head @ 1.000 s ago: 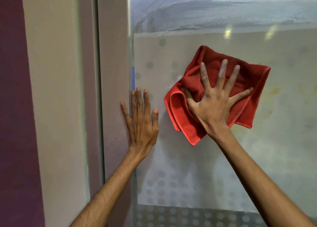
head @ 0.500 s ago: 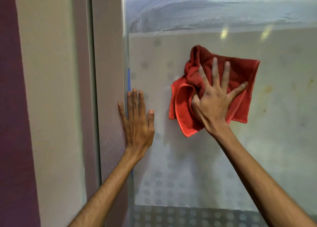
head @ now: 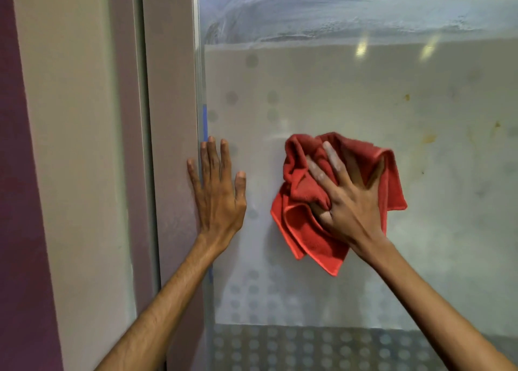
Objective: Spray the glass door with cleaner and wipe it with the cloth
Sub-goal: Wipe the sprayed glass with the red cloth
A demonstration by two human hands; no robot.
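Observation:
The frosted glass door fills the right of the head view, with smeared wet streaks across its top band. A red cloth lies bunched against the glass near the middle. My right hand presses it flat to the pane, fingers spread and straight, with a fold of cloth over the thumb. My left hand rests flat with straight fingers on the left edge of the glass, where it meets the grey door frame. No spray bottle is in view.
A cream wall strip and a purple wall stand left of the frame. Yellowish stains mark the glass at the right. A dotted pattern band runs along the bottom of the pane. Blue tape lines the glass edge.
My right hand has slid the cloth downward on the glass, and the cloth has bunched up more. My left hand has stayed on the glass edge.

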